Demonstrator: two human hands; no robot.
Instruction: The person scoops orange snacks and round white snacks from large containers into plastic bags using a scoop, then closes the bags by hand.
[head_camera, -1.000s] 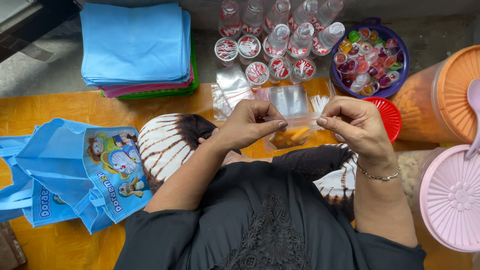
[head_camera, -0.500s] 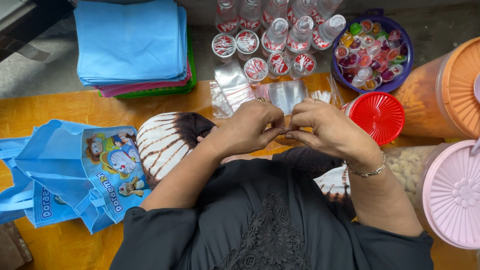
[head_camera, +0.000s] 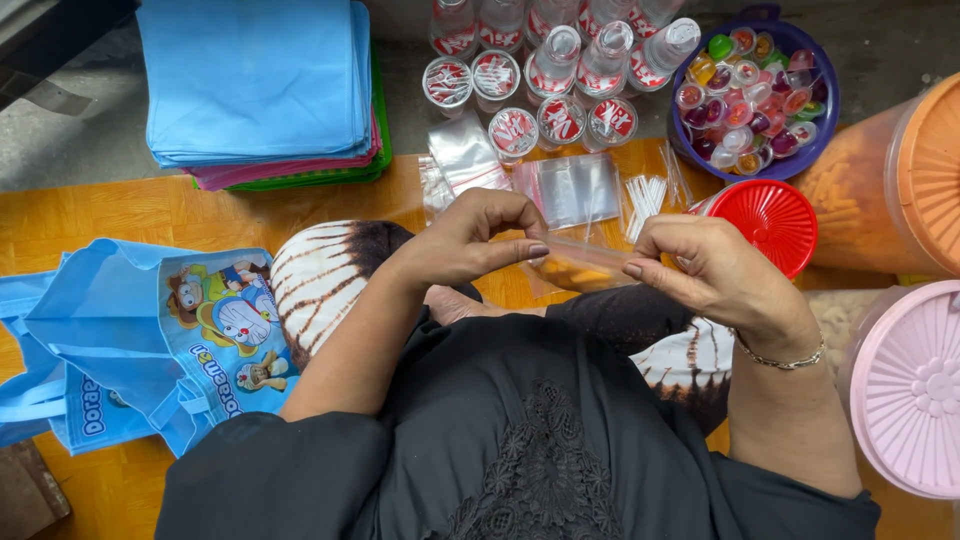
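Clear plastic bag (head_camera: 578, 262) of orange snacks, pinched by both hands.
Left hand (head_camera: 478, 232) and right hand (head_camera: 712, 268) fingers gripped its top, beside the red lid (head_camera: 768, 220); sealing seemed underway.

hands: left (head_camera: 470, 240), right (head_camera: 705, 265) | pinching small clear bag (head_camera: 580, 265) top edge

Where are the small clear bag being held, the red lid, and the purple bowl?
small clear bag (head_camera: 585, 268), head view, lower filled part.
red lid (head_camera: 768, 222), head view, ribbed top.
purple bowl (head_camera: 828, 105), head view, right rim.

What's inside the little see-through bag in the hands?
Orange-yellow snack pieces sit low in the clear bag. The left hand and right hand pinch its top edge, and fingers hide both ends.
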